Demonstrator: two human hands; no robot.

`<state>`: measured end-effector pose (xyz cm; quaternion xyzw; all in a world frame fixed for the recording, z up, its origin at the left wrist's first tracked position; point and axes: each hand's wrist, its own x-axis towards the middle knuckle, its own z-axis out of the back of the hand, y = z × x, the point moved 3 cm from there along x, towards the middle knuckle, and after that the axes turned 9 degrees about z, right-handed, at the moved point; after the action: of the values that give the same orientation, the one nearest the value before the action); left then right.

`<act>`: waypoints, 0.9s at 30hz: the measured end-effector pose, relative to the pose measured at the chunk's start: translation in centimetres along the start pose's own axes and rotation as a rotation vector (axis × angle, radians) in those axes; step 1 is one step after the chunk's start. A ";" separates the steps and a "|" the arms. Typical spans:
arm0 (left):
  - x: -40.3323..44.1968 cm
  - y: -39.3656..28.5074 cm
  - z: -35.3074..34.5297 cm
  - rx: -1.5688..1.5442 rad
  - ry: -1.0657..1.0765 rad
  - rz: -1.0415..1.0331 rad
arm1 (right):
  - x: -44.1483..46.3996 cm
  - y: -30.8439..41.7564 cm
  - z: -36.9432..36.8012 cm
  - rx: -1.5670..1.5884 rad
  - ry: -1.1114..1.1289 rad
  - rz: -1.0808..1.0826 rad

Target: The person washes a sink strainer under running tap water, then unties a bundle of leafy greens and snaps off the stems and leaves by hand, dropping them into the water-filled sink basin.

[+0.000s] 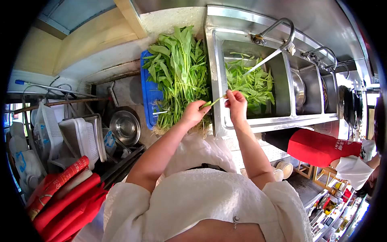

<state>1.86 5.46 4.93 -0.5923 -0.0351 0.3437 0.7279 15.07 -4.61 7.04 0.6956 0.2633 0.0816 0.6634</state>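
A thin green stem of leafy greens stretches between my two hands at the near left edge of the sink. My left hand is closed around its thicker lower part, above the roots of the pile. At the other end, my right hand pinches the stem with thumb and fingers. A large heap of long-stemmed greens, roots toward me, lies on a blue crate left of the sink. Loose leaves and stems fill the left basin, and water runs onto them from the faucet.
More basins with a metal bowl continue rightward. On the left stand a steel bowl, white plastic baskets and red cloth or bags. Another person in a red apron is at the right.
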 end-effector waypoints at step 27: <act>-9.8 8.1 6.0 -1.020 -0.108 0.432 | 12.4 -11.9 -11.1 -0.744 0.211 -0.384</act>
<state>-12.04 5.69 2.99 -0.8447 -0.1122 0.4545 0.2594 17.39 10.80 -6.22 0.3352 0.4069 0.1169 0.8417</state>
